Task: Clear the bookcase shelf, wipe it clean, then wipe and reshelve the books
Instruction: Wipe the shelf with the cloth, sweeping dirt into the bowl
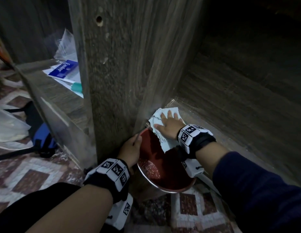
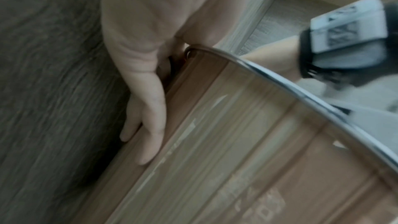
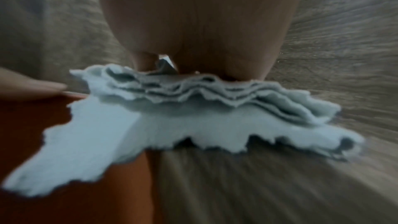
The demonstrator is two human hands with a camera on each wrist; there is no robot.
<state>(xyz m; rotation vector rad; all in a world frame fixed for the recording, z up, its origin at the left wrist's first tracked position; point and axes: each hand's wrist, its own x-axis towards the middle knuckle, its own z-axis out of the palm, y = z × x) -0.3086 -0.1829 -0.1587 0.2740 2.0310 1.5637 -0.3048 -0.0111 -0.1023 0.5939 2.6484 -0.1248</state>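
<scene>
I've got the right hand (image 1: 169, 125) flat, fingers spread, pressing a ragged pale-blue cloth (image 1: 160, 132) onto the front left corner of the shelf (image 1: 230, 115), right up against the bookcase upright (image 1: 122, 81). The cloth's torn edge hangs off the shelf lip over a red bowl (image 1: 156, 165).

My left hand (image 1: 130, 151) has the bowl by its rim, thumb over the edge, fingers (image 2: 148, 125) lying straight down the outer wall. I'm holding it just below the shelf edge, tucked against the upright. Looks like I'm sweeping dust into it; there are pale specks in the bottom, tho can't swear what they are.

Progress, judging by this: the shelf compartment I'm on is bare of books as far as I can see, so clearing looks done. Wipe is under way. I'm only at the near corner and the back is too dark to judge.

Still to do, I reckon: rest of the shelf surface, then wipe books and reshelve. No books in view. Next compartment left holds papers and a blue-labelled packet (image 1: 63, 69); on the floor, a blue bag (image 1: 41, 140).
</scene>
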